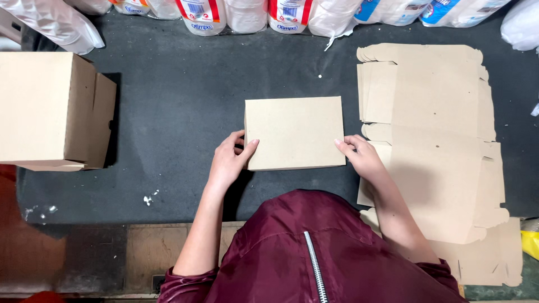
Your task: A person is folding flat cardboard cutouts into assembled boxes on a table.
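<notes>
So I've got this small folded cardboard box [295,132] sitting flat on the dark work mat [179,112], roughly in the middle and a bit toward the near edge. My left hand [229,160] is on its left side, thumb up over the top face near the lower left corner and the other fingers curled against the side wall. My right hand [362,154] is on the opposite side, fingertips pressing at the lower right corner. So the hands are apart, one on each side of the box, more bracing it than gripping it tight. Just to the right of the box, touching my right hand's side of things, is a stack of flat unfolded box blanks [432,140], same brown cardboard, running along the right part of the mat and hanging over its near edge. Way over by the left edge there's a bigger assembled cardboard box [50,109], well apart from the one I'm holding. Along the far edge is a row of plastic-wrapped paper rolls [241,14], white with some red and blue on the wrap. My maroon zip jacket [314,252] fills the bottom of the view.
</notes>
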